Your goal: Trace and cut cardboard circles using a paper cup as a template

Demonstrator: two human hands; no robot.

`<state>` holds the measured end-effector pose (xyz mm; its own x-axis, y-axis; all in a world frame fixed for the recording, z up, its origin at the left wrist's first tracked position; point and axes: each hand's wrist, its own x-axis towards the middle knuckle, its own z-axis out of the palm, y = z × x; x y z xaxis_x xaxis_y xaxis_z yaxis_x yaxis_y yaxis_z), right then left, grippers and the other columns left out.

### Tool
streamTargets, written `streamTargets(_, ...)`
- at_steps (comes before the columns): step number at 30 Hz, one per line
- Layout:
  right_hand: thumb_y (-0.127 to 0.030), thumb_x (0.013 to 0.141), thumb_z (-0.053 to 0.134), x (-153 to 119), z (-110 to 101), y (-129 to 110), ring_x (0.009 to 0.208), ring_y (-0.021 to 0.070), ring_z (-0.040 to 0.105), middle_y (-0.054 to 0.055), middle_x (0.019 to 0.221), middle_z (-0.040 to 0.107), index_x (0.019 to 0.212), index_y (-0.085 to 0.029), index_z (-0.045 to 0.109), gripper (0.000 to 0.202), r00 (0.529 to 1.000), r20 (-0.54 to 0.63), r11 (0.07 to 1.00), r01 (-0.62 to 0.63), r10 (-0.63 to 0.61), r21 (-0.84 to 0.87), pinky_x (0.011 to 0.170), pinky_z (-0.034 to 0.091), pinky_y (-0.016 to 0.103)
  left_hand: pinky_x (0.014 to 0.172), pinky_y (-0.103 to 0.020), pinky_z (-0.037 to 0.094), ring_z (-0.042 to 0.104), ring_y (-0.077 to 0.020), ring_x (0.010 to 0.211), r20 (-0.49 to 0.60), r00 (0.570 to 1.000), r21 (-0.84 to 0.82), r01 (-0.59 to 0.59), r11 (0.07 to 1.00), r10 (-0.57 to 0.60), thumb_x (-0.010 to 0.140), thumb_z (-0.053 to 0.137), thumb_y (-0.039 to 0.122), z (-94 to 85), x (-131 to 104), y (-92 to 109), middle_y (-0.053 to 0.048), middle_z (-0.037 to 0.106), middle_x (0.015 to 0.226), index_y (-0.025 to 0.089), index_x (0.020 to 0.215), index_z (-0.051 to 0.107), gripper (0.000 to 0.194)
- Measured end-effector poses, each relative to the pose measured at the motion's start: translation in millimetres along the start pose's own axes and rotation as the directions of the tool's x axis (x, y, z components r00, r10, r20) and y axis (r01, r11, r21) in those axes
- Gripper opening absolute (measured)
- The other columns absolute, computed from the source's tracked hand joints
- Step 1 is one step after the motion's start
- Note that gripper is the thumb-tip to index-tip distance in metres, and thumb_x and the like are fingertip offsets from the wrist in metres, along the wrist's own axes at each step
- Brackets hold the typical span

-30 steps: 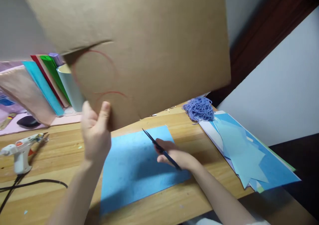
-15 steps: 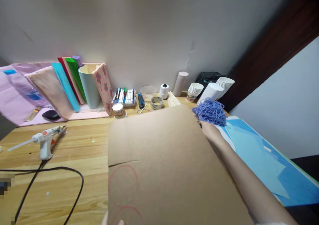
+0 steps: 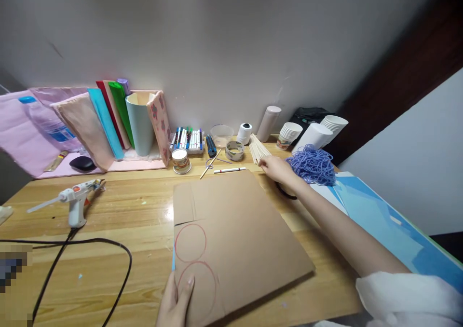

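Observation:
A brown cardboard sheet (image 3: 242,221) lies slightly tilted over the wooden table, with two red circles drawn down its left side. A short slit cuts in from its left edge above them. My left hand (image 3: 177,295) grips the lower left edge, thumb on top over the lower circle. Beyond the sheet's far right side, my right hand (image 3: 277,169) has its fingers curled close to the ends of some wooden sticks (image 3: 258,148); what they hold, if anything, is hidden. Beneath that wrist shows a black curved loop (image 3: 285,191). A white marker (image 3: 229,170) lies behind the sheet.
At left are a hot glue gun (image 3: 77,201) and its black cable (image 3: 119,252). Along the wall stand felt sheets (image 3: 104,124), markers (image 3: 187,140), a tape roll (image 3: 235,150) and paper cups (image 3: 289,135). Purple yarn (image 3: 311,165) and blue sheets (image 3: 383,221) are at right.
The cardboard has come lower and flatter, uncovering the white marker and the black loop. My right hand has moved left from beside the yarn to the sticks. More of my left hand shows.

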<state>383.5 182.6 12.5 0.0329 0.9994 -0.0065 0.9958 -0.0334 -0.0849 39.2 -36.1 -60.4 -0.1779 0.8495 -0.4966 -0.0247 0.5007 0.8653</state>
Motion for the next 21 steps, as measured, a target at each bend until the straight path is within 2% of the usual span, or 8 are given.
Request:
streamTargets(3,-0.016,0.087,0.047,24,-1,-31,0.097,0.0174,0.059,0.007,0.103,0.066,0.096,-0.018,0.067,0.022,0.985,-0.026,0.985,0.17,-0.169,0.04,0.079,0.041,0.024,0.109,-0.044,0.033,0.045,-0.0314,0.128,0.006,0.997,-0.05,-0.075,0.996,0.075,0.067,0.069,0.051,5.8,18,13,-0.012,0.064,0.118,0.018,0.109,0.059,0.054)
streamTargets(5,-0.019,0.09,0.044,39,2,-47,0.101,0.0177,0.057,0.009,0.111,0.063,0.104,-0.017,0.063,0.023,0.973,-0.076,0.974,0.223,-0.219,0.041,0.079,0.041,0.024,0.109,-0.043,0.033,0.046,-0.0304,0.127,0.035,0.994,-0.084,-0.101,0.991,0.104,0.067,0.069,0.05,9.7,30,17,-0.014,0.063,0.12,0.016,0.109,0.059,0.055)
streamTargets(9,-0.017,0.092,0.041,61,10,-61,0.104,0.0215,0.054,0.014,0.122,0.054,0.118,-0.014,0.053,0.029,0.963,-0.14,0.973,0.233,-0.23,0.002,0.076,0.041,0.027,0.106,-0.043,0.035,0.048,-0.031,0.124,0.111,0.987,-0.087,-0.11,0.99,0.119,0.066,0.07,0.049,15.0,48,26,-0.016,0.062,0.12,0.013,0.106,0.058,0.055)
streamTargets(14,-0.002,0.087,0.035,74,13,-56,0.1,0.0236,0.055,0.018,0.111,0.058,0.103,-0.011,0.059,0.029,0.973,-0.133,0.982,0.182,-0.187,-0.046,0.076,0.04,0.029,0.101,-0.041,0.04,0.054,-0.0297,0.115,0.25,0.958,-0.018,-0.139,0.99,0.139,0.071,0.063,0.048,12.6,55,48,-0.015,0.064,0.113,0.015,0.098,0.056,0.043)
streamTargets(16,-0.002,0.087,0.035,74,11,-58,0.102,0.0258,0.054,0.021,0.115,0.056,0.105,-0.008,0.057,0.029,0.974,-0.161,0.987,0.152,-0.157,-0.047,0.076,0.041,0.031,0.09,-0.037,0.047,0.06,-0.0266,0.103,0.342,0.934,0.073,-0.135,0.988,0.102,0.073,0.06,0.049,7.0,55,54,-0.011,0.067,0.103,0.017,0.094,0.055,0.039)
streamTargets(18,-0.007,0.088,0.038,76,10,-68,0.105,0.0267,0.053,0.021,0.118,0.054,0.109,-0.009,0.056,0.027,0.971,-0.183,0.988,0.154,-0.157,-0.03,0.079,0.041,0.031,0.066,-0.032,0.051,0.063,-0.0226,0.077,0.397,0.917,0.209,-0.13,0.969,0.038,0.075,0.054,0.055,-0.2,55,57,-0.005,0.066,0.084,0.019,0.09,0.052,0.039)
streamTargets(20,-0.014,0.09,0.042,81,11,-85,0.108,0.0256,0.052,0.017,0.115,0.057,0.108,-0.011,0.057,0.023,0.968,-0.185,0.985,0.173,-0.168,0.007,0.083,0.041,0.032,0.049,-0.028,0.043,0.057,-0.0179,0.055,0.401,0.916,0.353,-0.16,0.922,0.006,0.078,0.046,0.058,-7.2,55,58,0.0,0.059,0.067,0.019,0.085,0.05,0.039)
streamTargets(21,-0.017,0.092,0.043,86,12,-95,0.107,0.0246,0.053,0.016,0.113,0.059,0.106,-0.012,0.058,0.022,0.969,-0.181,0.984,0.175,-0.167,0.031,0.085,0.042,0.032,0.047,-0.027,0.04,0.055,-0.0162,0.049,0.396,0.918,0.412,-0.19,0.891,0.013,0.081,0.042,0.058,-10.2,56,59,0.002,0.056,0.063,0.02,0.082,0.049,0.039)
